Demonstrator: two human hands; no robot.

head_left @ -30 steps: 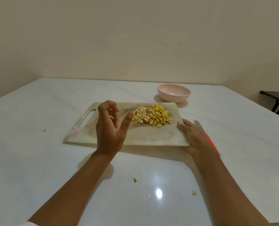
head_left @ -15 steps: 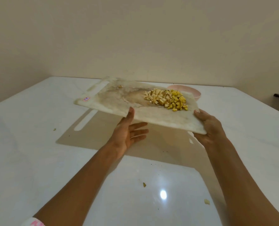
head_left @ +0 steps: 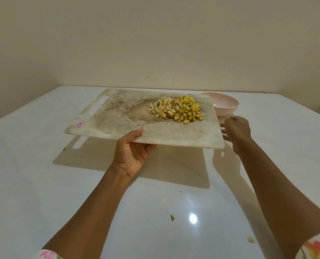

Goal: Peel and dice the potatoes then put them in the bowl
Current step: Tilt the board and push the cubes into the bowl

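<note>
The stiff cutting board point(head_left: 118, 116) is pinched at its near edge by the left hand point(head_left: 135, 156); loose diced potatoes point(head_left: 178, 111), likely to slide, are heaped toward its right edge, the bowl point(head_left: 227, 105) just beyond. Whether the blurred right hand point(head_left: 236, 132) grips anything cannot be told

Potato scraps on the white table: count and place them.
3 scraps: one beside the light glare, one near the floral right sleeve, one faint left of the shadow. The lifted white cutting board may hide more.
</note>
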